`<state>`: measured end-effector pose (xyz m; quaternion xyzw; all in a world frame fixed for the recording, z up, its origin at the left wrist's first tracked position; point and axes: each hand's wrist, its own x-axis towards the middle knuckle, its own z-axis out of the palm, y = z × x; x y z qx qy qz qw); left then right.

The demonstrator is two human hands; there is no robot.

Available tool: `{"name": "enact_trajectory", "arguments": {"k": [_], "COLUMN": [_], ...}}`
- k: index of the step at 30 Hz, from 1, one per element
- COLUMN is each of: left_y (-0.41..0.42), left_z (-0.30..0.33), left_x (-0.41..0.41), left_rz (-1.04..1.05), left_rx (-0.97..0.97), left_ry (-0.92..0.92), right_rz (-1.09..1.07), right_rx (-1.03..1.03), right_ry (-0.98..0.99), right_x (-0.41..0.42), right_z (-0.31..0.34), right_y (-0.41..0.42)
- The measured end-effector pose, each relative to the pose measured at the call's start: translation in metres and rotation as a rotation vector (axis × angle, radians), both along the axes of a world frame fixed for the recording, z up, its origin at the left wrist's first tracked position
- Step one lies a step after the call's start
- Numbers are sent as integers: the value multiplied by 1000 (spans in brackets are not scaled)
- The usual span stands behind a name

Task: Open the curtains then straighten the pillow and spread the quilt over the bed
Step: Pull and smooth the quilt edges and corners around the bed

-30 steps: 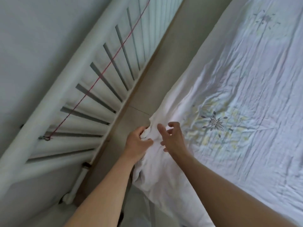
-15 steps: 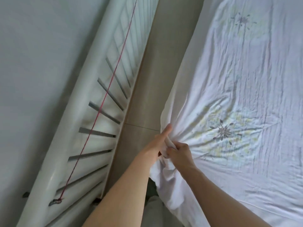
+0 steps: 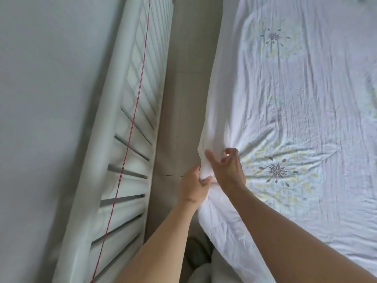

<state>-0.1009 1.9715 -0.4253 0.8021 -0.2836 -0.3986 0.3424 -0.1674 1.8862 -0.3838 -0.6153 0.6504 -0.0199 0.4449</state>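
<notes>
A white quilt with grey and yellow flower prints lies spread over the bed, filling the right side of the head view. Its left edge hangs beside the floor strip. My left hand grips a bunched fold of that edge from below. My right hand sits just above it on the same fold, thumb and fingers curled and pinching the cloth. Creases fan out from the pinched spot across a flower print. No pillow or curtain shows.
A white radiator with slanted fins runs along the grey wall on the left, with a red cord hanging down it. A narrow strip of beige floor separates radiator and bed.
The view has swung so the bed edge runs more upright. Both hands have worked along the quilt's edge, with the right hand moving up to a new pinch above the left.
</notes>
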Motion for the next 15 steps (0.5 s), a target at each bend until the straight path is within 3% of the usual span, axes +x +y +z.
{"name": "enact_trajectory", "arguments": {"k": [2, 5, 8, 9, 11, 15], "left_y": [0, -5, -26, -38, -71, -142], "left_z": [0, 7, 14, 16, 10, 7], "left_x": [2, 13, 28, 32, 41, 43], "left_rz": [-82, -114, 217, 316, 288, 281], "left_rx": [-17, 125, 95, 72, 125, 338], "left_ry": [29, 365, 901, 993, 957, 654], "right_rz": [113, 47, -22, -29, -23, 6], "right_rx": [61, 76, 110, 129, 175, 241], "right_ry": [122, 55, -168, -222, -288, -372], "right_x": [8, 7, -1, -4, -6, -8], "right_z": [-8, -16, -20, -20, -22, -24], "right_y": [-15, -31, -35, -34, -33, -41]}}
